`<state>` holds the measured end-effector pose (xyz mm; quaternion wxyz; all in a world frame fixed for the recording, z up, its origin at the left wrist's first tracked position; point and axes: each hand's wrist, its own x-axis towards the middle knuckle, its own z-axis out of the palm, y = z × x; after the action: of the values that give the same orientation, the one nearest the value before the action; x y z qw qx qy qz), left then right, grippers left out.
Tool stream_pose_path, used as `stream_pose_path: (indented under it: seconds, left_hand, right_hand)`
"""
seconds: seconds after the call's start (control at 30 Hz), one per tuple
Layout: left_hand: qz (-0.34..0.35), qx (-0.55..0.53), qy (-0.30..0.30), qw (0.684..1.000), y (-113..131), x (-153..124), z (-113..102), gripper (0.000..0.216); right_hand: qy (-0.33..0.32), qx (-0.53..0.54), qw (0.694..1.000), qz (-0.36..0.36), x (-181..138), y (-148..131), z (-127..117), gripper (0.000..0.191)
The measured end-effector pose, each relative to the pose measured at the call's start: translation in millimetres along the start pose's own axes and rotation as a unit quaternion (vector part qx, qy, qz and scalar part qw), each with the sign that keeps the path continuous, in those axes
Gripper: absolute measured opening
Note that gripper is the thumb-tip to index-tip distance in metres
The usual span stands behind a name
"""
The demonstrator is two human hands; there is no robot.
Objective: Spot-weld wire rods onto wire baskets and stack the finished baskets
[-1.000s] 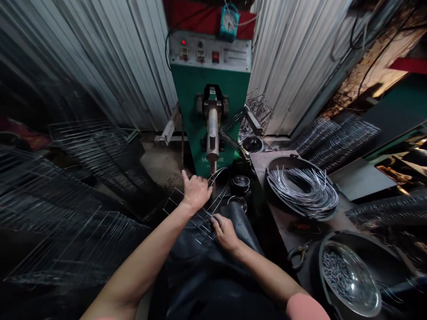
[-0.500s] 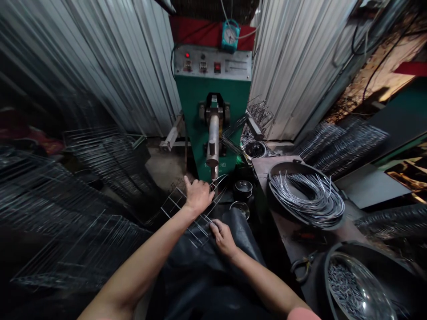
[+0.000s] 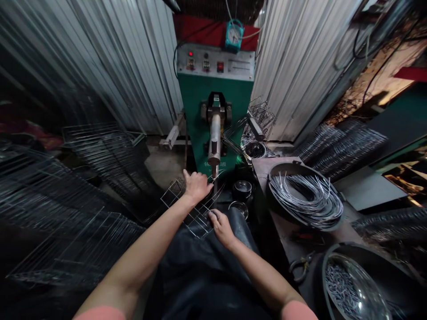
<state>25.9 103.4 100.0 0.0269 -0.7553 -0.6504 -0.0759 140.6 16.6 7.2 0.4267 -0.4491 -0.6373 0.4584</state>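
Observation:
A wire rack (image 3: 199, 227) of thin metal rods is held low in front of the green spot welder (image 3: 193, 102), above a dark apron (image 3: 196, 271). My left hand (image 3: 196, 186) lies over its far part, fingers closed near the welder's lower tip and one digit sticking up. Close to me, my right hand (image 3: 220, 226) pinches the rack's right edge. Curved wires at the rack's far end reach under the welder's metal electrode arm (image 3: 215, 138). The exact contact at the tip is blurred, and my left hand hides part of the rack.
Stacked wire racks (image 3: 106, 155) stand at the left. On the right-hand bench, a round tray (image 3: 271, 171) holds curved wires, beside scissors (image 3: 302, 269) and a bowl (image 3: 370, 284) of short metal pieces. Small dishes (image 3: 243, 189) sit below the welder.
The rack and both hands have shifted slightly upward, toward the welder. My left hand has moved a little left relative to the electrode. The view has also shifted slightly.

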Motion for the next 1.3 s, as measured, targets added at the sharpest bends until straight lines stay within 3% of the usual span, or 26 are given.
stream_pose_path:
  seconds: [0.53, 0.6, 0.67, 0.73, 0.8, 0.83, 0.93, 1.0, 1.13, 1.2, 1.3]
  left_hand:
    - [-0.007, -0.047, -0.017, 0.999, -7, 12, -6, 0.034]
    - [-0.002, -0.082, 0.025, 0.996, -19, -4, -11, 0.039]
    - [-0.014, -0.134, 0.117, 0.984, -38, -38, -11, 0.047]
    - [-0.054, -0.196, 0.225, 0.953, -58, -88, 2, 0.051]
    - [-0.129, -0.27, 0.277, 0.913, -71, -143, 30, 0.051]
    - [-0.165, -0.31, 0.265, 0.898, -74, -169, 47, 0.052]
    - [-0.213, -0.454, 0.124, 0.857, -69, -225, 92, 0.068]
    - [-0.195, -0.551, 0.084, 0.807, -60, -239, 105, 0.081]
    - [-0.183, -0.689, 0.122, 0.69, -54, -236, 95, 0.076]
    - [-0.187, -0.721, 0.119, 0.657, -52, -232, 85, 0.069]
    - [-0.185, -0.742, 0.073, 0.64, -40, -230, 83, 0.064]
  right_hand:
    - [-0.001, 0.034, 0.999, 0.042, 9, -9, 6, 0.03]
    - [0.008, 0.034, 0.999, 0.036, 8, -8, 5, 0.03]
    - [0.02, 0.032, 0.999, 0.03, 2, -6, 2, 0.031]
    - [0.024, 0.033, 0.999, 0.023, -8, -3, 0, 0.032]
    - [0.023, 0.035, 0.999, 0.019, -23, -2, 2, 0.033]
    - [0.022, 0.035, 0.999, 0.018, -31, -2, 5, 0.034]
    - [0.012, 0.038, 0.999, 0.02, -54, -7, 17, 0.034]
    - [-0.004, 0.046, 0.999, 0.017, -65, -10, 21, 0.033]
    - [-0.026, 0.053, 0.998, 0.007, -81, 0, 6, 0.032]
    - [-0.038, 0.018, 0.999, -0.018, -88, 13, -9, 0.032]
    - [-0.039, -0.048, 0.996, -0.063, -94, 35, -29, 0.036]
